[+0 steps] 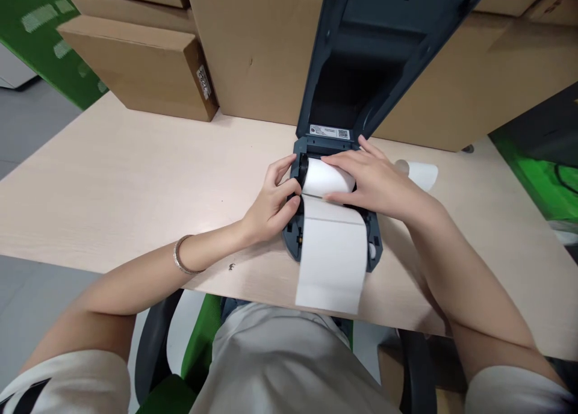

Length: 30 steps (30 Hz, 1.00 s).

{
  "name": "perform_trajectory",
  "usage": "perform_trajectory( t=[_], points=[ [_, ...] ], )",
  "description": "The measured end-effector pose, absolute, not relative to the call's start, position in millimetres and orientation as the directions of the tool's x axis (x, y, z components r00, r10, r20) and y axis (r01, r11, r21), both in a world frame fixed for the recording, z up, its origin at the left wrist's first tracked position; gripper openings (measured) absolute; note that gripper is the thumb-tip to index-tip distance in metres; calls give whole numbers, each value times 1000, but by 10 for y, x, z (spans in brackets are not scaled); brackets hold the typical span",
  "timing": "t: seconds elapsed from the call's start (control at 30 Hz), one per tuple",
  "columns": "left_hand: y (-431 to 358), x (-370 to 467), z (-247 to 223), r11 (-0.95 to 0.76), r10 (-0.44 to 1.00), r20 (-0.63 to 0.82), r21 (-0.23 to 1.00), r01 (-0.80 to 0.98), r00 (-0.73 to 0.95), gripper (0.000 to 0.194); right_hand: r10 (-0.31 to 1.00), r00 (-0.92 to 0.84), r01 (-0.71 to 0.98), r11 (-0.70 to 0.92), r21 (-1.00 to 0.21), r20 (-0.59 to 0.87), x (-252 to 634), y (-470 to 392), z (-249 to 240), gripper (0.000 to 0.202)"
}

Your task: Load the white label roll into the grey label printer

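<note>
Though illegible, QR-code label (329,131) on printer lid (383,29)

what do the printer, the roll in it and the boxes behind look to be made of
Printer: probably plastic, dark and mostly matte, with moulded-looking recesses. Roll: likely paper, smooth and white; the sheet in front bends thinly. Boxes: cardboard, judging by dull brown faces and folded edges.

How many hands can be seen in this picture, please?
2. The left hand is at the left side of the printer; the right hand is over the roll inside it. No other hand shows.
</note>
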<state>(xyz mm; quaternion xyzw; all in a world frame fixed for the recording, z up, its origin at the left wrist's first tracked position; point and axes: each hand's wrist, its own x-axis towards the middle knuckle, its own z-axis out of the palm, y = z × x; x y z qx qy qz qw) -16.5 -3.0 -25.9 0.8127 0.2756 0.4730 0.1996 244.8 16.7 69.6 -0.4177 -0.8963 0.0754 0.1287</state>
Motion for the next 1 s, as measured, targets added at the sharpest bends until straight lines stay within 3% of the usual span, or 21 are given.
perform_trajectory(
  t=[0.17,0.33,0.53,0.63,0.73,0.8,0.9,0.97,1.0],
  points=[
    [-28,-166,-254,-760,648,645,582,289,404,47,739,-633,719,671,-180,228,2341,-322,962,47],
    [-23,-168,-258,-784,618,678,570,247,398,40,652,-743,642,758,-118,150,2306,-838,950,60],
    [-13,-178,-274,-759,649,648,588,279,399,47,640,-763,616,762,-198,87,2428,-1007,786,66],
    [-17,-193,-277,-758,650,646,589,281,400,47,623,-777,607,778,-161,85,2418,-1014,768,66],
    [-29,-214,-269,-764,643,648,581,281,407,44,618,-776,605,786,-129,128,2422,-1006,871,61],
    [-42,-227,-260,-764,642,646,583,276,413,41,642,-757,618,763,-190,119,2480,-926,1015,50],
    [-64,-233,-257,-746,660,632,613,259,406,41,796,-586,718,597,-358,154,2652,-581,1187,31],
    [-76,-222,-271,-714,691,615,662,227,380,45,888,-230,780,412,-470,398,2787,-212,1153,29],
    [-80,-211,-282,-686,716,601,699,202,355,48,860,-23,765,343,-545,509,2848,-12,1083,23]
  ],
)
